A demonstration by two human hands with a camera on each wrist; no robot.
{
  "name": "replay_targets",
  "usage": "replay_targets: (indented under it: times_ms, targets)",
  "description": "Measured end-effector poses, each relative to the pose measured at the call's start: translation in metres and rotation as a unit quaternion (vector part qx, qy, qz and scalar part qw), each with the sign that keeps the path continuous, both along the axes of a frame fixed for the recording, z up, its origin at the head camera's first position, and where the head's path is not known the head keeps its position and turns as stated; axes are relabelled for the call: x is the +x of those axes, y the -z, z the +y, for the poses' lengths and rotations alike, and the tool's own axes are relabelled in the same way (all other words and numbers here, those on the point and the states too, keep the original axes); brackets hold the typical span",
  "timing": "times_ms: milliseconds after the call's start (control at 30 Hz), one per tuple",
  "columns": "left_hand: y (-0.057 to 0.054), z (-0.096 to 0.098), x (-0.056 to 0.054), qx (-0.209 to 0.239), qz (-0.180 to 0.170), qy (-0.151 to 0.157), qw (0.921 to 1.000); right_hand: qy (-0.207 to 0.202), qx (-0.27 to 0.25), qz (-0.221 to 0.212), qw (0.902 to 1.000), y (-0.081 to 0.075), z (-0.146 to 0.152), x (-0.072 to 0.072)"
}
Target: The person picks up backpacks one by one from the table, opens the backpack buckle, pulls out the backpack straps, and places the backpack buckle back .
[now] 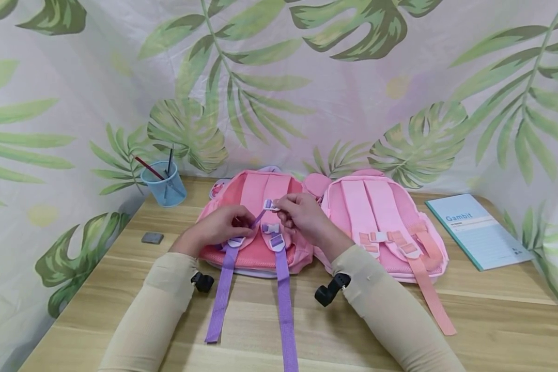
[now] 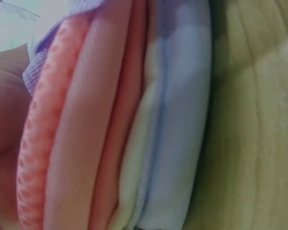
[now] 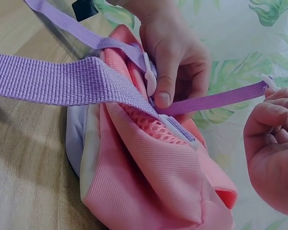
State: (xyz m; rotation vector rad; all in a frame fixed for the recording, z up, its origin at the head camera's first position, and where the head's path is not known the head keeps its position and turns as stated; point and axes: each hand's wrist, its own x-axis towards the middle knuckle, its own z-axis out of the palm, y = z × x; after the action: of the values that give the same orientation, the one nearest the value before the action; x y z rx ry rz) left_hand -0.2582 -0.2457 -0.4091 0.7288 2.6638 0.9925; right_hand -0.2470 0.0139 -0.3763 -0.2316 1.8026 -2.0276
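A coral-pink backpack (image 1: 248, 259) lies with its straps up in the head view. My right hand (image 1: 302, 213) pinches a white buckle piece (image 1: 269, 205) at the end of a narrow purple strap (image 3: 221, 99). That strap runs taut to my left hand (image 1: 224, 225), whose thumb and fingers pinch it near its base. Between the hands, on the other shoulder strap, sits a second white buckle piece (image 1: 270, 229). Long purple webbing tails (image 1: 284, 299) hang toward the front. In the left wrist view the backpack's layered edge (image 2: 86, 120) hides most of the left hand.
Beside it on the right lies a lighter pink backpack (image 1: 367, 204), its white chest buckle (image 1: 378, 236) joined. A notebook (image 1: 479, 232) rests at far right. A blue mesh pen cup (image 1: 167, 191) stands at back left, with a small grey block (image 1: 152, 237) nearby.
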Motion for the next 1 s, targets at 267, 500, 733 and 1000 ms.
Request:
replay_targets:
  times_ms: [267, 500, 733, 1000]
  targets:
    - [0.004, -0.004, 0.0, -0.015, 0.0, -0.013, 0.9998, -0.018, -0.033, -0.009, 0.9993, 0.001, 0.003, 0.001]
    - [0.004, -0.005, 0.001, -0.022, 0.002, -0.018, 0.9996, -0.051, -0.056, -0.017, 0.997, 0.002, 0.012, 0.002]
    - [0.005, -0.004, 0.0, -0.016, 0.009, -0.009, 0.9998, -0.055, -0.054, -0.008, 0.997, 0.004, 0.017, 0.002]
    - [0.007, -0.005, -0.001, -0.016, 0.012, -0.011, 0.9997, -0.043, -0.07, 0.014, 0.9965, 0.006, 0.016, 0.003]
